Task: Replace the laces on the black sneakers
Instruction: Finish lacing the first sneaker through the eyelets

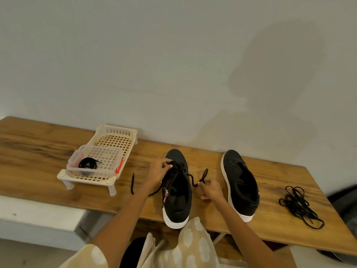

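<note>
On the wooden table (pixel 270 209) against a pale wall, I am midway through lacing the left of two black sneakers. That left sneaker (pixel 178 198) stands near the table's front edge, toe pointing away from me, a black lace (pixel 194 181) threaded through its far eyelets only. The right sneaker (pixel 241 182) stands well apart to the right, its eyelets bare. Far left, a cream plastic rack (pixel 123 139) carries a clear container (pixel 112 169) holding one coiled lace (pixel 87 164); a loose tangle of laces (pixel 299 204) lies at the table's right end.

My left hand (pixel 157 174) curls over the sneaker's eyelet area, fingers pinching the lace at the crossings. My right hand (pixel 210 190), just right of the shoe, pinches the lace's right-hand run, its tip (pixel 206 171) standing up. The other lace end (pixel 132 182) trails on the table to the left.

As I judge it, the next move calls for steadying the eyelet row, feeding the tip through the next open eyelet, then drawing slack evenly.
</note>
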Demonstrator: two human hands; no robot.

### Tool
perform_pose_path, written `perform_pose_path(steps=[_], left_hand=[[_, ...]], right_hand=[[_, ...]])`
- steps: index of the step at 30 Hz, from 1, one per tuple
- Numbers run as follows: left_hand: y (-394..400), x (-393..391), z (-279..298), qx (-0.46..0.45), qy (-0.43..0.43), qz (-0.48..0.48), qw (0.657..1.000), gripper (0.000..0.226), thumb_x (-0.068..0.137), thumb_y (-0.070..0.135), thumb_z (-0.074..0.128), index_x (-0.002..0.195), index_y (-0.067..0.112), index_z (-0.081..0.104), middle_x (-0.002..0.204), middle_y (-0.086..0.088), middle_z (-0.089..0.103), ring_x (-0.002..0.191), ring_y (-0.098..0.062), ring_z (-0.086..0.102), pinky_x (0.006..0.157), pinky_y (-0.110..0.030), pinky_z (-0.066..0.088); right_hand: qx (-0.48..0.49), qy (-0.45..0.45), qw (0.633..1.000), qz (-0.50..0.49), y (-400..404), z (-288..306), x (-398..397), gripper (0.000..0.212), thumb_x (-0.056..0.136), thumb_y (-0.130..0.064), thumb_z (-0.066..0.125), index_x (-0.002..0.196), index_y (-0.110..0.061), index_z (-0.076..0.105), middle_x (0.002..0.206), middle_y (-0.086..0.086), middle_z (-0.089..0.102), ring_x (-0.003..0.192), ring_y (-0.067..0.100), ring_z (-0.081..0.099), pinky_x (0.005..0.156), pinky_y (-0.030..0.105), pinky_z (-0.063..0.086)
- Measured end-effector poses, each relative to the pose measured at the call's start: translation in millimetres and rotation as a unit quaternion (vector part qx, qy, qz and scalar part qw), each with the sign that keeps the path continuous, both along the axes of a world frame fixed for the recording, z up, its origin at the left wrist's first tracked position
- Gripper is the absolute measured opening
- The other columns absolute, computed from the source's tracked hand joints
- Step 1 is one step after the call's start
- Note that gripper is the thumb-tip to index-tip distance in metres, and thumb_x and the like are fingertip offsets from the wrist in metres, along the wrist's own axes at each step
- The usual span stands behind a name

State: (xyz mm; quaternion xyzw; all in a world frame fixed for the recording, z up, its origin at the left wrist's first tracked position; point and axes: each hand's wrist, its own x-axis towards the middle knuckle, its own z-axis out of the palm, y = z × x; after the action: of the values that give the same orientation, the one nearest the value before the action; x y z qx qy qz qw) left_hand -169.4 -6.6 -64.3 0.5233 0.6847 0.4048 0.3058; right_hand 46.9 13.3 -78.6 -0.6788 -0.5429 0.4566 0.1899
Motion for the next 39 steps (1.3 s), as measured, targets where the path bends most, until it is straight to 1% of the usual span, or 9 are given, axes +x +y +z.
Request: perform_pose_path(steps=[2, 5, 9, 12, 17, 20, 24, 32, 39], left_hand=[[1.3, 0.3, -1.2, 0.017, -0.022, 0.013, 1.0, 0.011, 0.09, 0.013, 0.062, 0.098, 0.015, 0.068, 0.087, -0.001, 0.064, 0.085, -0.012, 0.06, 0.076, -0.024, 0.049], [-0.9, 0.4, -8.5, 0.038, -0.102, 0.06, 0.992, 0.01, 0.093, 0.013, 0.057, 0.094, 0.012, 0.066, 0.085, 0.0, 0.065, 0.074, -0.012, 0.059, 0.061, -0.019, 0.045], [-4.9, 5.7, -15.4, 0.052, -0.181, 0.102, 0.977, 0.013, 0.095, 0.011, 0.053, 0.09, 0.012, 0.065, 0.081, -0.002, 0.065, 0.066, -0.008, 0.055, 0.053, -0.012, 0.044], [-6.1, 9.0, -14.4, 0.061, -0.203, 0.109, 0.971, 0.013, 0.095, 0.01, 0.052, 0.09, 0.01, 0.064, 0.082, -0.002, 0.064, 0.066, -0.005, 0.054, 0.053, -0.008, 0.042], [-5.3, 8.3, -18.0, 0.074, -0.213, 0.104, 0.969, 0.012, 0.095, 0.01, 0.053, 0.089, 0.01, 0.064, 0.083, -0.004, 0.066, 0.068, -0.005, 0.056, 0.055, -0.009, 0.044], [-3.5, 7.3, -22.0, 0.078, -0.217, 0.104, 0.967, 0.011, 0.094, 0.01, 0.055, 0.09, 0.013, 0.064, 0.088, -0.004, 0.067, 0.074, -0.007, 0.06, 0.061, -0.013, 0.047], [-1.6, 6.2, -27.0, 0.068, -0.185, 0.087, 0.977, 0.019, 0.089, 0.006, 0.061, 0.104, 0.017, 0.065, 0.1, 0.0, 0.066, 0.093, -0.015, 0.062, 0.081, -0.03, 0.053], [1.9, 11.1, -21.7, 0.054, -0.106, 0.082, 0.99, 0.026, 0.09, 0.004, 0.059, 0.113, 0.012, 0.067, 0.105, 0.001, 0.057, 0.094, -0.016, 0.057, 0.086, -0.028, 0.051], [0.3, 12.6, -28.0, 0.061, -0.14, 0.099, 0.983, 0.034, 0.088, 0.003, 0.061, 0.12, 0.014, 0.058, 0.097, -0.001, 0.059, 0.081, -0.008, 0.054, 0.068, -0.014, 0.046]], right_hand=[[0.055, -0.045, 0.997, 0.017, -1.9, -0.8, -1.0, 0.036, 0.088, -0.034, 0.065, 0.116, -0.015, 0.053, 0.115, 0.004, 0.047, 0.096, 0.023, 0.061, 0.076, 0.034, 0.057], [0.17, -0.084, 0.98, 0.054, 0.4, 6.3, -8.1, 0.028, 0.094, -0.027, 0.055, 0.118, -0.013, 0.058, 0.119, 0.003, 0.049, 0.108, 0.019, 0.054, 0.087, 0.026, 0.044], [0.219, -0.054, 0.967, 0.122, 10.6, 22.9, -31.7, 0.023, 0.098, -0.017, 0.047, 0.113, -0.012, 0.064, 0.102, 0.0, 0.064, 0.098, 0.015, 0.059, 0.077, 0.021, 0.042], [0.211, -0.041, 0.963, 0.16, 22.7, 29.9, -46.1, 0.026, 0.097, -0.018, 0.051, 0.119, -0.013, 0.065, 0.113, 0.001, 0.068, 0.103, 0.015, 0.062, 0.08, 0.02, 0.045], [0.223, -0.097, 0.947, 0.209, 37.1, 31.5, -51.2, 0.019, 0.091, -0.024, 0.06, 0.107, -0.019, 0.071, 0.105, -0.004, 0.071, 0.093, 0.013, 0.063, 0.079, 0.027, 0.049], [0.24, -0.154, 0.927, 0.244, 40.3, 31.3, -54.7, 0.016, 0.094, -0.025, 0.055, 0.104, -0.018, 0.065, 0.096, -0.004, 0.068, 0.087, 0.012, 0.061, 0.064, 0.019, 0.043], [0.241, -0.109, 0.947, 0.183, 37.9, 23.2, -55.6, 0.007, 0.095, -0.024, 0.049, 0.093, -0.017, 0.052, 0.082, -0.002, 0.059, 0.07, 0.013, 0.056, 0.051, 0.015, 0.033], [0.275, 0.006, 0.947, 0.168, 29.2, 3.7, -42.7, 0.018, 0.094, -0.025, 0.056, 0.109, -0.02, 0.064, 0.103, -0.005, 0.064, 0.094, 0.006, 0.06, 0.079, 0.027, 0.056], [0.259, 0.008, 0.964, 0.063, 23.6, 5.8, -48.6, 0.016, 0.1, -0.023, 0.04, 0.09, -0.016, 0.049, 0.085, 0.004, 0.064, 0.071, 0.013, 0.058, 0.057, 0.019, 0.043]])
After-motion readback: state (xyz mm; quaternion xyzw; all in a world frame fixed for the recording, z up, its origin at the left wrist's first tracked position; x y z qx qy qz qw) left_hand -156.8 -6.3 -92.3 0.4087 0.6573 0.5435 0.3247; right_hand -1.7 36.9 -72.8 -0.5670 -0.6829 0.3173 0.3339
